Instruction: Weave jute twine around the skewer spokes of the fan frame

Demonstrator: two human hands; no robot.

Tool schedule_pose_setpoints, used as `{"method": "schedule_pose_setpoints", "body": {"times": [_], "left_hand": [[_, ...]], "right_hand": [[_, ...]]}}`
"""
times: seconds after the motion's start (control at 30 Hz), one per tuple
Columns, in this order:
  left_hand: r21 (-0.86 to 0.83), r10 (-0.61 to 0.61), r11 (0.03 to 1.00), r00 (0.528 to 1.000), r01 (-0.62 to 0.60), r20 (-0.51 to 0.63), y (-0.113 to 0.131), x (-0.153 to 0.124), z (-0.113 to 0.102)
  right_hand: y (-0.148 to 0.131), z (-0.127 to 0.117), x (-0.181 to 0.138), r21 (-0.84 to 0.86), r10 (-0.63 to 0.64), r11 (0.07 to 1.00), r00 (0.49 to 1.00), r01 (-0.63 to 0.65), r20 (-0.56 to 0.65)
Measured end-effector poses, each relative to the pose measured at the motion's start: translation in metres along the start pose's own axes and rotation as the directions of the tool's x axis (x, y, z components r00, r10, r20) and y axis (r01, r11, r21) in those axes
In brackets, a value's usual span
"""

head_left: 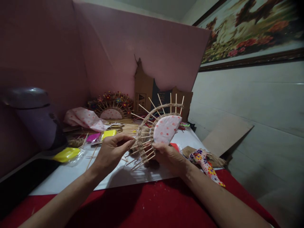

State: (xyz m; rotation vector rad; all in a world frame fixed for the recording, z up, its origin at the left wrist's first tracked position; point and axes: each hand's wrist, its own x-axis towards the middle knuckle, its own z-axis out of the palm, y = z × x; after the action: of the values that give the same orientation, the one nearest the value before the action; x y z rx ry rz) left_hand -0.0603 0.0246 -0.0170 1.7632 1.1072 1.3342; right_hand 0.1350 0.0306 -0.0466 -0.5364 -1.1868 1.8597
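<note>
My right hand (169, 155) grips the lower edge of a half-round craft piece (166, 128): a pink dotted fabric centre ringed by thin wooden sticks (152, 107) with tan twine woven between them. It is held upright, tilted a little. My left hand (111, 150) is just left of it, fingers pinched together near the woven band (142, 142), seemingly on the twine strand. Both hands hover over a white sheet (71, 175) on a red cloth (147, 205).
A finished fan-shaped piece with small flowers (111, 106) leans at the back beside pink dotted fabric (83, 117). Yellow (66, 154) and magenta (93, 137) packets lie left, loose sticks (123, 128) in the middle. Cardboard (144, 91), a floral cloth strip (205, 164), a purple appliance (35, 115).
</note>
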Motion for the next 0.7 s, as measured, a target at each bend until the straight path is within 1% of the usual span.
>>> {"method": "schedule_pose_setpoints", "body": {"times": [0.13,0.27,0.37,0.5,0.6,0.7], "left_hand": [[0.115,0.123,0.987,0.989,-0.114,-0.081,-0.002,0.001,-0.002],[0.199,0.194,0.965,0.975,-0.171,-0.107,-0.006,0.003,-0.005],[0.179,0.228,0.962,0.967,-0.206,-0.116,-0.008,0.004,-0.006],[0.145,0.273,0.957,0.947,-0.25,-0.17,-0.008,0.005,-0.007],[0.094,0.235,0.971,0.95,-0.22,-0.205,-0.006,0.006,-0.008],[-0.066,0.124,0.988,0.967,-0.142,-0.224,-0.003,0.007,-0.009]], "right_hand": [[0.0,0.0,-0.001,0.013,-0.006,1.0,1.0,0.006,0.019],[0.0,-0.001,-0.002,0.029,0.005,1.0,0.999,-0.006,0.05],[-0.001,-0.005,-0.001,0.053,0.006,0.999,0.998,-0.009,0.058],[-0.003,-0.011,0.001,0.102,-0.007,0.995,0.998,0.0,0.067],[-0.006,-0.013,-0.001,0.107,0.011,0.994,0.998,-0.018,0.07],[-0.008,-0.013,-0.003,0.089,0.029,0.996,0.998,-0.033,0.051]]}}
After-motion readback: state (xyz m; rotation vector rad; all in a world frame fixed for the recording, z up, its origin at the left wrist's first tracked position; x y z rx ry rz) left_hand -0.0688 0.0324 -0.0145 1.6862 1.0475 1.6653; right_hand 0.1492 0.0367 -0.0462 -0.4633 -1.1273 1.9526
